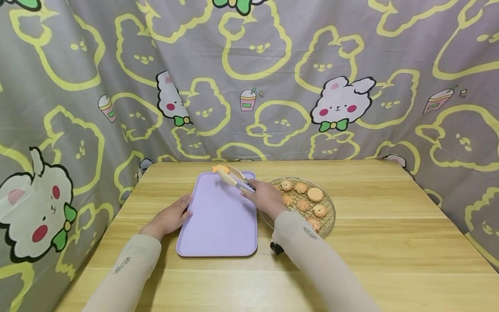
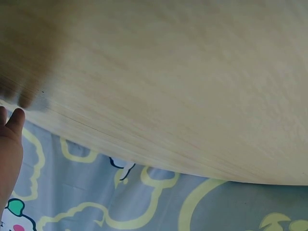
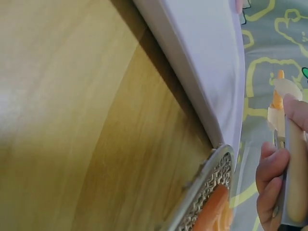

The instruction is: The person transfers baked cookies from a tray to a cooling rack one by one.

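My right hand (image 1: 267,197) grips metal tongs (image 1: 242,185) with cream-coloured tips, over the far part of a lilac tray (image 1: 222,221). Between the tips is a small orange piece (image 1: 223,169), its left end shaped like a fishtail. The right wrist view shows fingers curled round the tongs' handle (image 3: 295,178) and the orange piece (image 3: 277,98) raised against the curtain. My left hand (image 1: 169,219) rests at the tray's left edge, fingers extended; the left wrist view catches only part of this hand (image 2: 9,144).
Right of the tray stands a round wire-mesh rack (image 1: 332,203) bearing several golden cookies (image 1: 302,204), partly hidden by the right forearm. A black piece (image 1: 277,248) shows at its front. The wooden table (image 1: 390,242) backs onto a patterned curtain (image 1: 273,108).
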`<state>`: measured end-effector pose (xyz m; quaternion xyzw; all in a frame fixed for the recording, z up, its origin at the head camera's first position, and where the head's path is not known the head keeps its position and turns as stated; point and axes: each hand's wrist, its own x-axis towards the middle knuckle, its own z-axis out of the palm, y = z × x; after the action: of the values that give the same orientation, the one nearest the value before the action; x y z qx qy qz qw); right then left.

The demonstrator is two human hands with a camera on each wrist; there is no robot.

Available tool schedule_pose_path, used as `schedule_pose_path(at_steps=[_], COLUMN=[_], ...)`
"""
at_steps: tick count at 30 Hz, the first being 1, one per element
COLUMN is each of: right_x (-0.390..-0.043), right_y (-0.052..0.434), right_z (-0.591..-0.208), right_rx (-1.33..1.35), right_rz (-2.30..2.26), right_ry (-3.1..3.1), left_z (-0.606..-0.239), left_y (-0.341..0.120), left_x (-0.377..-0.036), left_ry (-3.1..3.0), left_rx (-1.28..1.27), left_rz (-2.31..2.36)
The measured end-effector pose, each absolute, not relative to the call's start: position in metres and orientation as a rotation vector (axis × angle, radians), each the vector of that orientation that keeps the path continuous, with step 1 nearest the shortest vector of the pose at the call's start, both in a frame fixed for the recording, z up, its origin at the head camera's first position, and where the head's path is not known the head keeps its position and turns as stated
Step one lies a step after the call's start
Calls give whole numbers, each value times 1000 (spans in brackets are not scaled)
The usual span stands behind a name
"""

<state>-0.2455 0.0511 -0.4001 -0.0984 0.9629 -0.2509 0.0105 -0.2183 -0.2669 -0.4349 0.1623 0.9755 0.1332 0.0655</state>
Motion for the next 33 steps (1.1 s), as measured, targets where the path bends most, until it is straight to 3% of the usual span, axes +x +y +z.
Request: schedule_pose_path(at_steps=[33], right_x=[-197], right_y=[104], right_z=[-386], right_rx=[-470], right_rz=[-728], right_ry=[3046], left_z=[-435], left_y=[-268], left_x=[-215], left_ry=[2955], left_rx=[512], left_rz=[406])
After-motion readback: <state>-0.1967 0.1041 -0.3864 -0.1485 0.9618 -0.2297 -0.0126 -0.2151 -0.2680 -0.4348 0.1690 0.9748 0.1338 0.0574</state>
